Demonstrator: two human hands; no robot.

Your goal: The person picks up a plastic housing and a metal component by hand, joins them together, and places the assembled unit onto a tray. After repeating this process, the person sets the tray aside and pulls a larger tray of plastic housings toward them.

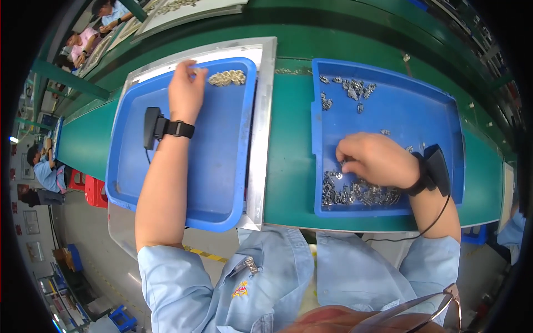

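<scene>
The left grip (187,94), fingers curled and bunched near the thumb, hangs over the far rim of a blue tray in the left half of the frame; whether anything is pinched there, one cannot tell. Just beside it, in that left tray's (216,147) upper right corner, lies a patch of pale gold, ring-like parts (227,77). At right of centre, the right grip (383,160) bends down into a second blue tray (400,114), thumb and forefinger drawn close together above small silvery metal parts (361,194) heaped along the near edge; the view does not settle whether one is held. More silvery pieces (358,89) lie scattered toward the same tray's upper left corner. The left tray rests over a silver metal frame (266,116), while the right one sits on the green bench (291,150). A black strap (180,129) carrying a dark box (151,126) circles the left wrist, and a similar dark device (437,168), trailing a cable, rides the right. In the upper left of the frame, a co-worker in light blue (117,12) and another in pink (84,41) sit near pale trays; red stools (95,192) stand at left.
</scene>
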